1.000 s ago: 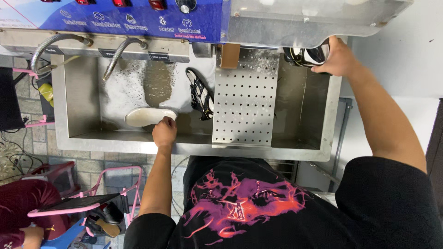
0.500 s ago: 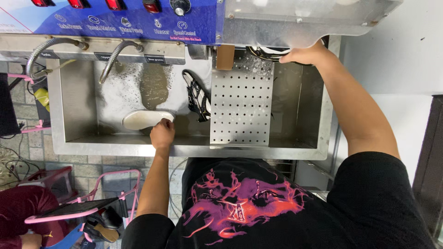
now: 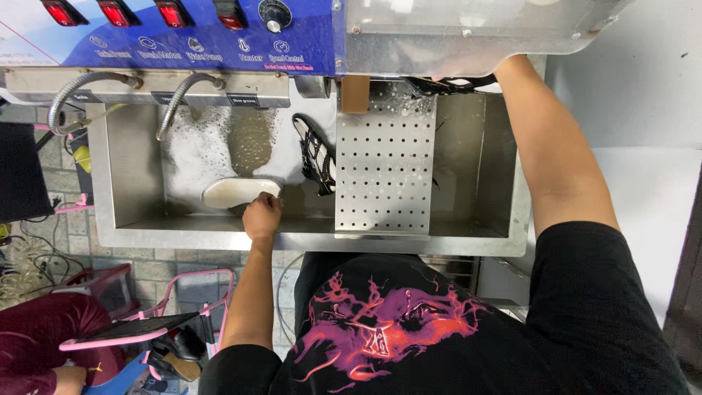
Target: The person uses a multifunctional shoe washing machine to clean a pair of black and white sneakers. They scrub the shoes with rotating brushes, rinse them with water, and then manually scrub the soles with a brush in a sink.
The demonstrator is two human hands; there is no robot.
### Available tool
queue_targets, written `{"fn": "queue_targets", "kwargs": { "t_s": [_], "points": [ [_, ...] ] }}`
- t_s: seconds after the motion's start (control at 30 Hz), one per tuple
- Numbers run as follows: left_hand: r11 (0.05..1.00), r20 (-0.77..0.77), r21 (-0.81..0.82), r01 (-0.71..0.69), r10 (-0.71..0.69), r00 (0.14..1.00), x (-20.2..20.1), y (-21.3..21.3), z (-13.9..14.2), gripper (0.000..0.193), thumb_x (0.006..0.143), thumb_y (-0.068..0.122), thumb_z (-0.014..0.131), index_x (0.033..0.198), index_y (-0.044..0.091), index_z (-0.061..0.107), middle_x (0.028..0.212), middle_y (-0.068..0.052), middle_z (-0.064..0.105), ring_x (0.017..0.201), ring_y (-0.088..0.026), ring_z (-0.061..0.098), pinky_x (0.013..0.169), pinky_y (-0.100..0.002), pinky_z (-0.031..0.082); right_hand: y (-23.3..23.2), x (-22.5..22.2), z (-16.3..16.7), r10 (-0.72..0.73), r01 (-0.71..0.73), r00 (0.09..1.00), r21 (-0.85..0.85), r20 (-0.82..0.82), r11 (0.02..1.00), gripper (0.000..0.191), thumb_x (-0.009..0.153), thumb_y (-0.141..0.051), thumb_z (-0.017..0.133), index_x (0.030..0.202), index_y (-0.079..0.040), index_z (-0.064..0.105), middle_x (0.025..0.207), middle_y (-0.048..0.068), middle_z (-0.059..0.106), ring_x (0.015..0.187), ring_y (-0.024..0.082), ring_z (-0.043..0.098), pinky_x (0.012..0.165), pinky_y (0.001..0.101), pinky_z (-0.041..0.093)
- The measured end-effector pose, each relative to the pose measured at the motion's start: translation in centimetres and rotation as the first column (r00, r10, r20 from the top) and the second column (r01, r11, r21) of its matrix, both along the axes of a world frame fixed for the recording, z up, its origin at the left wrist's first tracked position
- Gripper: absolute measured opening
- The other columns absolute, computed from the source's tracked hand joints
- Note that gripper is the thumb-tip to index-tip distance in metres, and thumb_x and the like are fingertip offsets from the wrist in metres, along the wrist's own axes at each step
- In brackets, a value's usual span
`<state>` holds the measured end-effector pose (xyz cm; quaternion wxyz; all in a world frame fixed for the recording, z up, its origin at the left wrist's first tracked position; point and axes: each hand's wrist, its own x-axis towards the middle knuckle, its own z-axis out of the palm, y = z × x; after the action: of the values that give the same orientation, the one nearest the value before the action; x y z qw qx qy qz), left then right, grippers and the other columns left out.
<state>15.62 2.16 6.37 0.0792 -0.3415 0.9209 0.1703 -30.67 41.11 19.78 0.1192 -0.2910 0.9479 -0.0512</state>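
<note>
While your left hand [image 3: 262, 217] is closed around the near end of the pale insole [image 3: 238, 192], it keeps that flat piece pinned on the foamy floor of the steel sink [image 3: 131, 212], right below the two bent metal spouts [image 3: 175, 102] where water would reach it. The foam spreads over the left half of the basin, so the insole lies in the wet zone and not on the drying side. Just to the right, a black and white shoe [image 3: 316, 153] leans on its side against the edge of the perforated metal plate [image 3: 384, 168], which slopes across the middle of the sink, probably so drips can run off. Farther right, your right arm [image 3: 548, 153] reaches up under the clear cover [image 3: 468, 29] of the machine; the hand itself is hidden there, so you cannot tell from this view how it is shaped, though something dark with white, perhaps a second shoe [image 3: 450, 84], shows just beside it. Above runs a blue control panel [image 3: 183, 29] with red switches. Below left, the floor is tiled, with a pink-framed stool [image 3: 139, 329] close by.
</note>
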Motion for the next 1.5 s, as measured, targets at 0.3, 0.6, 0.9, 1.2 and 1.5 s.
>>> {"fn": "queue_targets", "kwargs": {
  "t_s": [0.3, 0.6, 0.9, 1.2, 1.5],
  "points": [
    [0.999, -0.057, -0.035, -0.034, 0.031, 0.998, 0.1, -0.2, -0.5, 0.021, 0.094, 0.03, 0.062, 0.09, 0.013, 0.074, 0.089, -0.015, 0.075, 0.079, -0.039, 0.071, 0.073, -0.051, 0.056, 0.6, -2.0, 0.3, -0.183, 0.194, 0.977, 0.095, -0.113, 0.976, 0.075, 0.077, -0.048, 0.082, 0.136, -0.005, 0.064, 0.132, 0.022, 0.063, 0.119, 0.043, 0.057, 0.099, 0.0507, 0.044],
    [0.999, -0.059, -0.03, -0.019, 0.018, 0.998, -0.1, -0.2, -0.2, 0.02, 0.093, 0.03, 0.063, 0.089, 0.013, 0.074, 0.088, -0.014, 0.075, 0.078, -0.038, 0.071, 0.072, -0.05, 0.056, 2.1, -2.1, -0.9, -0.19, 0.203, 0.974, 0.1, -0.126, 0.974, 0.077, 0.076, -0.05, 0.082, 0.137, -0.006, 0.063, 0.135, 0.023, 0.062, 0.121, 0.043, 0.056, 0.1, 0.0506, 0.043],
    [0.998, -0.066, -0.057, 0.011, -0.015, 0.998, -0.1, 0.0, -0.3, 0.019, 0.094, 0.029, 0.063, 0.089, 0.013, 0.073, 0.087, -0.014, 0.075, 0.077, -0.038, 0.071, 0.072, -0.05, 0.056, 1.3, -1.7, -1.5, -0.194, 0.206, 0.972, 0.082, -0.133, 0.975, 0.08, 0.076, -0.052, 0.082, 0.138, -0.006, 0.062, 0.138, 0.023, 0.06, 0.124, 0.042, 0.054, 0.102, 0.0505, 0.042],
    [0.998, -0.071, -0.059, -0.015, 0.011, 0.997, -0.4, -0.2, -0.6, 0.02, 0.095, 0.029, 0.064, 0.089, 0.013, 0.073, 0.087, -0.013, 0.075, 0.077, -0.038, 0.071, 0.071, -0.05, 0.056, 2.5, -3.9, -2.2, -0.181, 0.192, 0.978, 0.101, -0.103, 0.976, 0.082, 0.075, -0.053, 0.082, 0.139, -0.006, 0.061, 0.14, 0.023, 0.058, 0.127, 0.041, 0.053, 0.104, 0.0505, 0.041],
    [0.999, -0.06, -0.05, -0.008, 0.005, 0.998, -0.5, 0.2, 0.0, 0.02, 0.094, 0.027, 0.063, 0.09, 0.012, 0.074, 0.089, -0.014, 0.075, 0.079, -0.038, 0.071, 0.072, -0.05, 0.056, 4.5, -3.7, -2.8, -0.168, 0.174, 0.984, 0.103, -0.064, 0.979, 0.084, 0.074, -0.055, 0.081, 0.14, -0.006, 0.06, 0.143, 0.023, 0.056, 0.129, 0.041, 0.052, 0.106, 0.0504, 0.04]
  ]
}}
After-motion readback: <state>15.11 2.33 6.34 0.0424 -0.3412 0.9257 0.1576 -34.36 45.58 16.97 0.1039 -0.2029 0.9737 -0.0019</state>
